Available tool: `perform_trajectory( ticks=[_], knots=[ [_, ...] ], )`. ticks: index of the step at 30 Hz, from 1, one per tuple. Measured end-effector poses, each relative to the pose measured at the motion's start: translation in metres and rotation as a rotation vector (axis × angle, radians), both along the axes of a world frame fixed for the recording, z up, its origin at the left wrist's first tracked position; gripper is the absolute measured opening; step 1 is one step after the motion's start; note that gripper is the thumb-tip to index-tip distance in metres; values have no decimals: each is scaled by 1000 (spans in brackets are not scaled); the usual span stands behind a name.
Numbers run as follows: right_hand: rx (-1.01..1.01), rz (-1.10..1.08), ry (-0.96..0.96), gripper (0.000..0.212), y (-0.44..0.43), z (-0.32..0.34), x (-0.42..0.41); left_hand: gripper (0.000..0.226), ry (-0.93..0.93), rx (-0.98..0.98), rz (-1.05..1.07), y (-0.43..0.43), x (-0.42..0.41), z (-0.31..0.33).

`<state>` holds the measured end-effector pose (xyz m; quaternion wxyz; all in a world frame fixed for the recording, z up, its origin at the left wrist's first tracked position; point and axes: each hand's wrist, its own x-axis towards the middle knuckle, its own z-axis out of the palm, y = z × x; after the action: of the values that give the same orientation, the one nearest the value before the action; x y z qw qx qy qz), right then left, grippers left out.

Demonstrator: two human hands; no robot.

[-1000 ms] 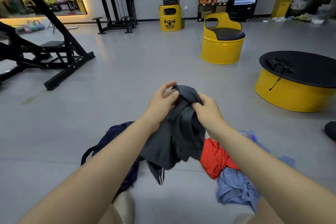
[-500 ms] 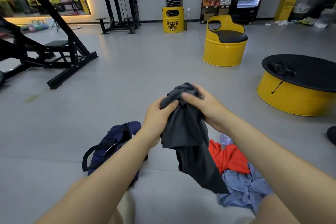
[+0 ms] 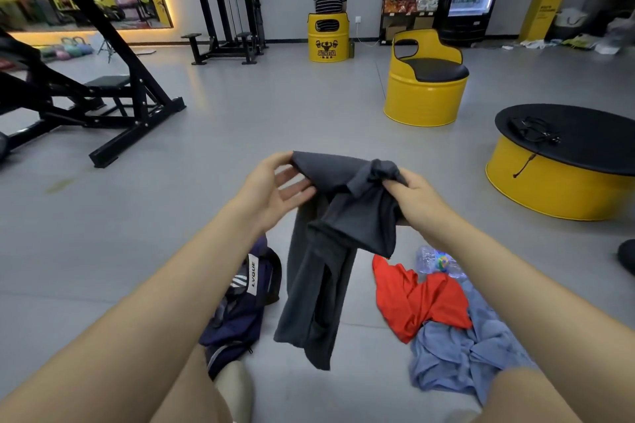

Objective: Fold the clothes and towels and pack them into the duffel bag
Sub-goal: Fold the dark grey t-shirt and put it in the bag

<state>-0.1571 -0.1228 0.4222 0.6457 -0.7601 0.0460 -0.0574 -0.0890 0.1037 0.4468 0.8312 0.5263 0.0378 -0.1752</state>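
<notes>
Holding the dark grey shirt (image 3: 326, 268) up off the floor (image 3: 240, 134) between both hands, you have it in the air so that its own weight can pull it straight before any fold. In the head view, the only one there is, it hangs in front of you with its lower part dangling free, touching nothing that I can make out. Your left hand (image 3: 271, 189) pinches one upper edge between thumb and forefinger, the other fingers spread loose beneath the cloth; your right hand (image 3: 417, 196) is curled round a bunched wad of fabric at the other upper corner, perhaps the collar or a shoulder, though it is too crumpled to tell which. The hands stand apart with a short span of cloth stretched between them, which I judge to be a search for the shirt's shoulders; the fold itself is not yet begun.

The duffel bag (image 3: 237, 312), navy, lies on the floor to your left, just beside your knee and partly behind your left forearm; whether it is open cannot be told from here. To your right a red garment (image 3: 419, 299) lies crumpled, touching a blue garment (image 3: 464, 354), with a plastic bottle (image 3: 436, 263) just beyond them; that heap waits within reach, so by my reckoning the task is at an early stage.
</notes>
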Motion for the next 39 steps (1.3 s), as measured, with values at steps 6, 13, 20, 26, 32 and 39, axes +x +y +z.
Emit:
perform_trajectory(
  ticks=[6,13,20,26,32,39],
  knots=[
    [-85,-202,25,27,-37,-16,2,20,-289,336,335,37,38,24],
    [61,-282,70,22,-53,-14,-1,24,-480,694,502,58,64,33],
    [362,-214,89,20,-42,22,4,21,-427,759,414,57,58,-16],
    [552,-123,71,23,-25,51,12,25,-628,1082,263,38,32,-32],
    [695,-51,63,41,14,62,24,45,-724,917,-167,-29,-51,-45],
    [530,-39,101,22,25,55,29,16,-349,481,-170,-45,-49,-35]
  ],
)
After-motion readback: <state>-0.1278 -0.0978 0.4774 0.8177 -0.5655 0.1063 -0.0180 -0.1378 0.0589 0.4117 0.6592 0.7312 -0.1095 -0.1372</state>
